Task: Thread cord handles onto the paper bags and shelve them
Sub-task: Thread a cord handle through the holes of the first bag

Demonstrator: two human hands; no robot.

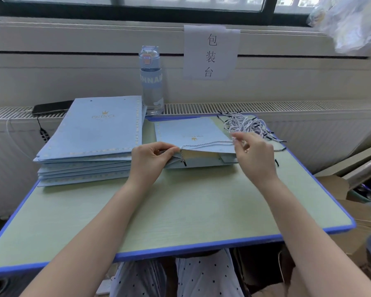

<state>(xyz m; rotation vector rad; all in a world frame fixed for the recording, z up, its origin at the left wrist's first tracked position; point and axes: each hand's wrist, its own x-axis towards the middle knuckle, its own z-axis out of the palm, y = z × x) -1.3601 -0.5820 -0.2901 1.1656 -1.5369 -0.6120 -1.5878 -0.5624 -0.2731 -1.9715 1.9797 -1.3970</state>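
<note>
A flat light-blue paper bag [191,133] lies on the desk with its mouth toward me, the top layer lifted. My left hand [152,157] pinches the bag's left top edge. A black-and-white twisted cord [206,144] runs through a hole near that hand, its black tip hanging down inside. My right hand [253,153] holds the cord's other end over the bag's right side. A loose bundle of more cords [246,124] lies at the desk's far right. A stack of flat blue bags [94,138] sits on the left.
The desk [180,211] has a pale green top and blue rim. A water bottle [151,82] stands at the back, on the radiator ledge. A phone [51,107] lies on the ledge at left. A paper sign [211,52] hangs on the wall. Cardboard boxes [334,185] stand to the right.
</note>
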